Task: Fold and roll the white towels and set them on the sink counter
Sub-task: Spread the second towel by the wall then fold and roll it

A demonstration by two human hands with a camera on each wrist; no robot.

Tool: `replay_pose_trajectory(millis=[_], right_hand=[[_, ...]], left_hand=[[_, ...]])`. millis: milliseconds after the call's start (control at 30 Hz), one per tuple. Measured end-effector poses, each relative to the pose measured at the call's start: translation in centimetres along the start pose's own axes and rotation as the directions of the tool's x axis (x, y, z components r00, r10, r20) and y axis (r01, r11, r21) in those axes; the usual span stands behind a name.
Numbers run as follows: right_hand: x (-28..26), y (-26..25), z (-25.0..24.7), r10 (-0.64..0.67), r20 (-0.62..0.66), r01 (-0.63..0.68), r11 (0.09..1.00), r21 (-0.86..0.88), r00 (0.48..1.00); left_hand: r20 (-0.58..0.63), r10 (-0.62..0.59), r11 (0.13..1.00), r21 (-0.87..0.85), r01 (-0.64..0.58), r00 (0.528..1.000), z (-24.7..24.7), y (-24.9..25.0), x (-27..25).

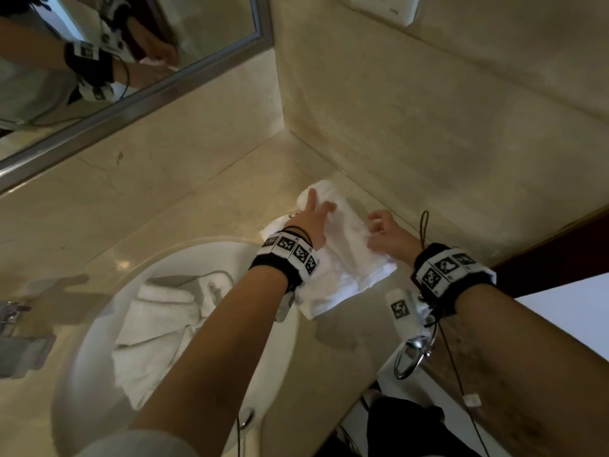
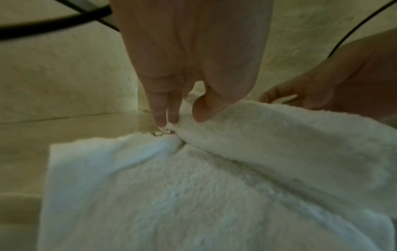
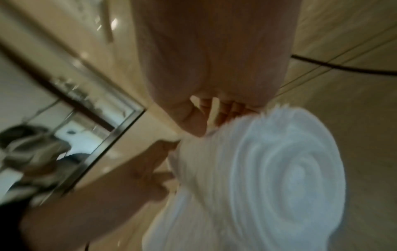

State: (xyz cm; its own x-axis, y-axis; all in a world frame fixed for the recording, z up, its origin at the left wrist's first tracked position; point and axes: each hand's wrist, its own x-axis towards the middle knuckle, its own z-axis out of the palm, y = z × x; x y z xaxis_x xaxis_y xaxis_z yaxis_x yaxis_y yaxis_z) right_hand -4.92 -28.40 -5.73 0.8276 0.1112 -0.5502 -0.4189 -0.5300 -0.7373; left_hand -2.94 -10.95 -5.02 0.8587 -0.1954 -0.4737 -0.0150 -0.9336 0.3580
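Note:
A white towel [image 1: 346,258] lies partly rolled on the beige counter [image 1: 197,206], close to the wall corner. My left hand [image 1: 318,207] lies across the roll's left end with straight fingers; in the left wrist view its fingertips [image 2: 161,118] and thumb press into the towel [image 2: 171,195]. My right hand [image 1: 380,227] holds the roll's right end with curled fingers. The right wrist view, which is blurred, shows the spiral end of the roll [image 3: 290,169] under those curled fingers [image 3: 225,110]. A second white towel [image 1: 158,324] lies crumpled in the sink.
The round white sink basin [image 1: 82,374] sits left of the rolled towel, with a chrome faucet [image 1: 13,318] at the far left. A mirror [image 1: 99,61] hangs above the counter. Walls close in behind and to the right. A metal ring [image 1: 412,357] hangs below the counter's front edge.

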Motion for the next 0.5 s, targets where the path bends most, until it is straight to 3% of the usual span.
replay_pose_trajectory(millis=[67,234,501], right_hand=[[-0.1,0.3,-0.4,0.071,0.076,-0.071,0.997,0.004,0.995],[-0.2,0.6,0.7,0.09,0.151,-0.086,0.996,-0.032,0.984],[-0.1,-0.3,4.0,0.081,0.136,-0.032,0.943,-0.33,0.987]], left_hand=[[0.014,-0.015,1.0,0.005,0.015,1.0,-0.2,-0.1,0.1],[0.028,-0.058,0.998,0.025,0.058,0.998,0.0,-0.4,0.0],[-0.003,-0.056,0.994,-0.09,0.055,0.998,-0.3,-2.2,-1.2]])
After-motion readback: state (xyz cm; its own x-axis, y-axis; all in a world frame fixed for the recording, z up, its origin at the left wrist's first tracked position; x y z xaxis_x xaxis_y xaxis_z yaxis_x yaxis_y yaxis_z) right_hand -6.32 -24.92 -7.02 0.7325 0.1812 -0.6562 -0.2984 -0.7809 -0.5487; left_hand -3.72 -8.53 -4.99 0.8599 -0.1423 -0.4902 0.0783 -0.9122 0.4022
